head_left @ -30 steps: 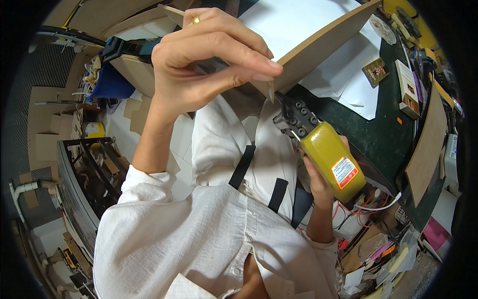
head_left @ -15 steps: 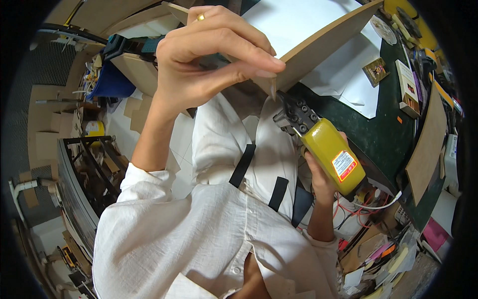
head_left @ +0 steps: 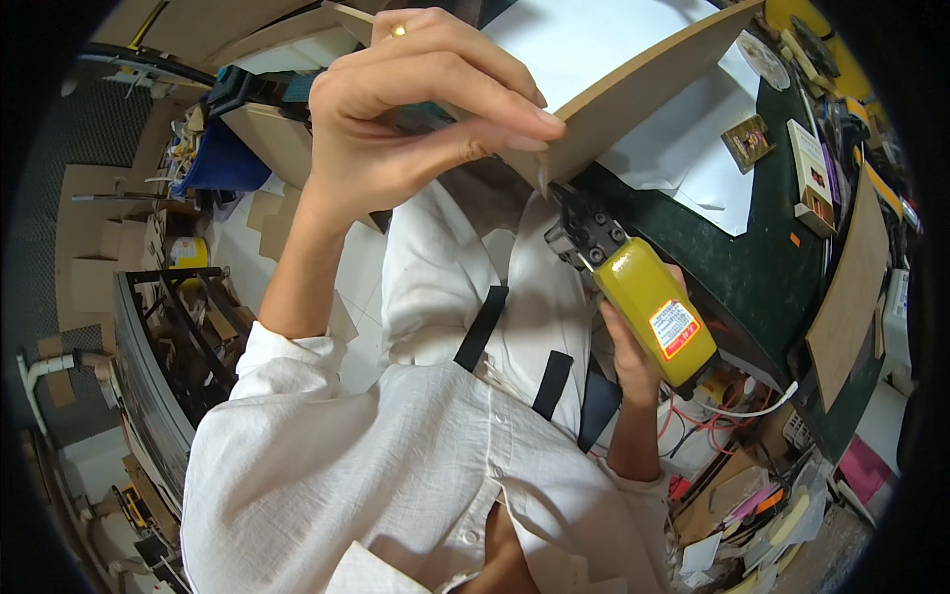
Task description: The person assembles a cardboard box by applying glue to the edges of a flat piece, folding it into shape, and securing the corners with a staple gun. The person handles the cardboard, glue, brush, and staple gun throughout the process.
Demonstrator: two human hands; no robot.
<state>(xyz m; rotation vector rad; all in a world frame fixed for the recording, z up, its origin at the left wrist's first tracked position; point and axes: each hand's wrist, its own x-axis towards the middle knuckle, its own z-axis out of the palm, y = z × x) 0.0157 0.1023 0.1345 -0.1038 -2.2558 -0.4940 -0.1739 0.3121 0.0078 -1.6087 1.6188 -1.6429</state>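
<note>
a small thin bit (head_left: 542,176) was pinched btwn the thumb and first finger of the left hand (head_left: 426,109), w/ its tip hung down below the nails, above the white pants (head_left: 549,297). prob. it was held by one end so the tip was left bare and could be seen. a ring (head_left: 398,31) was worn on that hand.

the yellow tool (head_left: 658,322) was grasped by the right hand (head_left: 633,346), w/ its fat body held low and its dark head (head_left: 592,238) aimed up at the bit. the nose was held v. close to the tip, prob. so both could be lined up by eye; if they touched couldn't be told. most right-hand fingers were hidden by the tool.

just past the left hand, a brown board (head_left: 643,87) was set on a slant, nr white paper (head_left: 554,49) spread on the green table (head_left: 722,262), maybe to keep work clean. a card (head_left: 747,144) and box (head_left: 811,183) were put farther right, out of the way.
</note>
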